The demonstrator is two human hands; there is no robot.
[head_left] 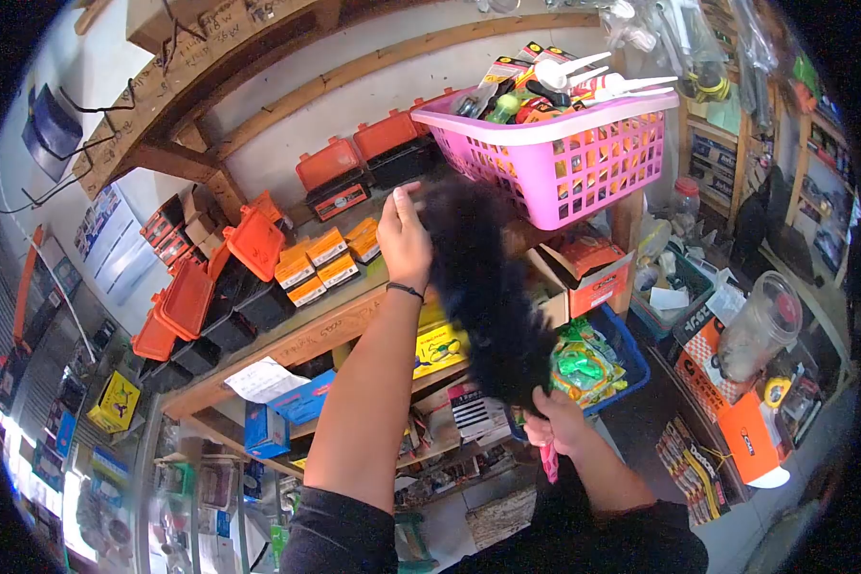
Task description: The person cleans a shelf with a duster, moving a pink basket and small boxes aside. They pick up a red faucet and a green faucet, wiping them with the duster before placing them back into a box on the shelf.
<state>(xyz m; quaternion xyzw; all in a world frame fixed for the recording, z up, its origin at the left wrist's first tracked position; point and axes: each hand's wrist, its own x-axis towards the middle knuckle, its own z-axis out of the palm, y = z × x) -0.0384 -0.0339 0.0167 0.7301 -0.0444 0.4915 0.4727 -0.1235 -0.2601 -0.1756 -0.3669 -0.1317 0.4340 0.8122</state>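
Observation:
A dark fluffy duster (483, 287) slants across the middle of the view, its upper end beside the pink basket. My right hand (557, 421) is closed round its pink handle (548, 462) at the lower end. Raised at the duster's upper left edge is my left hand (404, 239), with its fingers pointing up and lying close to the dark fibres. Whether those fingers touch the duster is hard to tell. A pink basket (584, 177) full of packaged goods and white-handled items stands to the right of the duster's upper end.
Small orange-and-white boxes (328, 247) and black toolboxes with orange lids (255, 243) sit on the wooden shelf (297, 342) at left. Below the basket are an open orange box (598, 277) and a blue basket (631, 368). A clear jar (763, 323) stands at right.

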